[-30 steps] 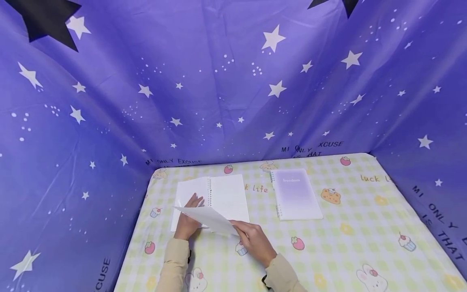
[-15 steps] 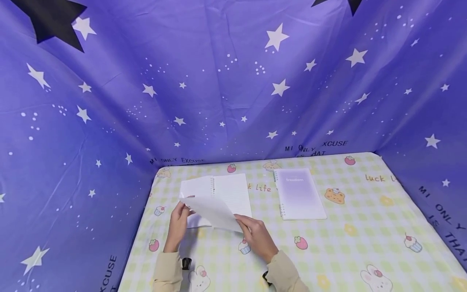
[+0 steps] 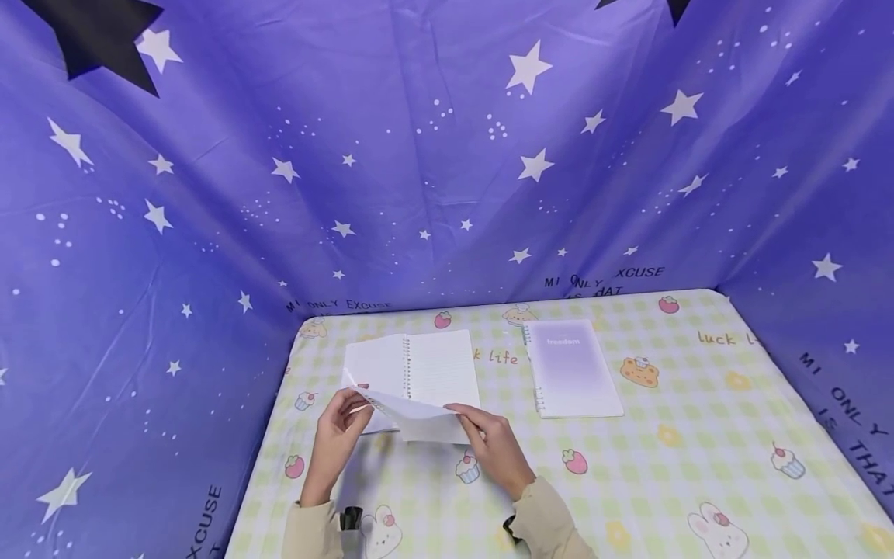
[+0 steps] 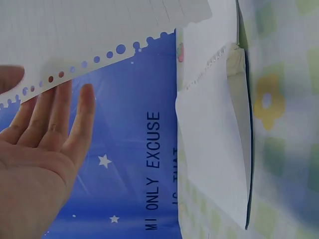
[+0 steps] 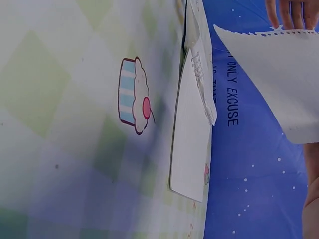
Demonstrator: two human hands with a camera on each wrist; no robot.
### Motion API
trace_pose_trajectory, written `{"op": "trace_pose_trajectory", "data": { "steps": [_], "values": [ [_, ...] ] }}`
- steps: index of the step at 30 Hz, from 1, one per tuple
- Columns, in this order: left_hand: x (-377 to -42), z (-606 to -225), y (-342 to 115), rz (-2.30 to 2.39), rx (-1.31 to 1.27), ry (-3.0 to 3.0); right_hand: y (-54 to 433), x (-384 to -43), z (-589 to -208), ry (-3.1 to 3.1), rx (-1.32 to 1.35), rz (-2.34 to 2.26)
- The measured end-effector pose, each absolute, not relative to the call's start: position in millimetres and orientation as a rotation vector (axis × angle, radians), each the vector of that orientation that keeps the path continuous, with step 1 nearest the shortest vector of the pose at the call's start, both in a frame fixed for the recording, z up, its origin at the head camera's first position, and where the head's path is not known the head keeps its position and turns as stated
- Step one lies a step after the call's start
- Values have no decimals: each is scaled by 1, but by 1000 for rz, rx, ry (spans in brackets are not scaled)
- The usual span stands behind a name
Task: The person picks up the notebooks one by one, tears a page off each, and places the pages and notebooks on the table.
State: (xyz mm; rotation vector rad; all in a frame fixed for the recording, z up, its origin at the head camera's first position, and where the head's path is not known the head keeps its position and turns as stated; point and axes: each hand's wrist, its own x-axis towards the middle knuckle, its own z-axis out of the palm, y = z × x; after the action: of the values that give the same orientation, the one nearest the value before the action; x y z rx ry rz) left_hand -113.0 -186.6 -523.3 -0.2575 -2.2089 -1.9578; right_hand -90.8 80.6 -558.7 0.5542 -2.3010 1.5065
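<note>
A loose sheet of paper point(image 3: 426, 423) is held above the table in both hands, bowed in the middle. My left hand point(image 3: 337, 442) pinches its left edge, thumb on one face and fingers behind. That edge has a row of punched, ragged holes, plain in the left wrist view. At the opposite edge my right hand point(image 3: 497, 450) pinches the sheet between thumb and fingers; in the right wrist view, the paper hides part of this hand. Beneath and behind the sheet lies an open spiral notebook point(image 3: 441, 361) with lined pages, its near part covered in the head view.
To the right lies a closed spiral notebook point(image 3: 574, 380) with a purple cover reading "freedom". The table wears a green checked cloth point(image 3: 663, 481) with cartoon prints. A purple star-patterned curtain point(image 3: 447, 155) rises behind the table and at both sides.
The left hand has left the notebook's left page and now pinches the sheet's left edge. The sheet has come down slightly and bowed. The right hand still holds its edge.
</note>
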Motion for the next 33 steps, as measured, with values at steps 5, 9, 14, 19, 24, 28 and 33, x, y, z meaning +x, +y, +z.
{"op": "trace_pose_trajectory", "data": {
  "steps": [5, 9, 14, 19, 24, 28, 33],
  "values": [
    [-113, -522, -186, -1932, -132, -2202, 80, -92, -556, -2312, 532, 1594],
    [-110, -521, -186, -1943, -84, -2234, 82, -93, -552, -2305, 495, 1686],
    [-106, -526, -187, -2018, -92, -2302, 83, -96, -549, -2316, 468, 1710],
    [-101, -536, -187, -2031, -94, -2384, 83, -96, -550, -2382, 423, 1708],
    [-98, -548, -184, -1996, 10, -2516, 83, -95, -557, -2469, 377, 1676],
    [-95, -558, -182, -1959, 111, -2610, 83, -95, -564, -2562, 349, 1586],
    [-88, -567, -178, -1911, 170, -2694, 84, -95, -576, -2685, 354, 1468]
  ]
}}
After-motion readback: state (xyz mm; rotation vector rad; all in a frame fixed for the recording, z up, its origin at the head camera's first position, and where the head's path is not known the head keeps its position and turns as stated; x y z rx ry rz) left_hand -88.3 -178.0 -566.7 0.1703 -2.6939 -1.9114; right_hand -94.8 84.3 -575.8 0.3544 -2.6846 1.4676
